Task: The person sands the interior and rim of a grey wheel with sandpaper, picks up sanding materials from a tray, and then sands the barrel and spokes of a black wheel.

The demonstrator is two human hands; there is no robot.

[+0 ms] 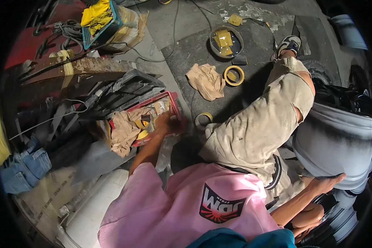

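Note:
My left hand [166, 123] reaches into a red toolbox [174, 101] at centre left. Its fingers are dark and blurred, so what they touch is unclear. Beside it in the box lie crumpled tan paper [125, 131] and a roll of yellow tape [142, 134]. At the right, my right hand [328, 183] grips the lower edge of a grey wheel rim [332, 142], with darker patches on its upper part. The far side of that rim is partly hidden by shadow.
On the floor ahead are a bowl of dark liquid [213, 48] with yellow pads, a tape roll [234, 76], a second tape roll [203, 120] and brown paper [206, 82]. A teal basket [89, 39] with yellow cloth stands upper left. Denim [27, 169] lies lower left.

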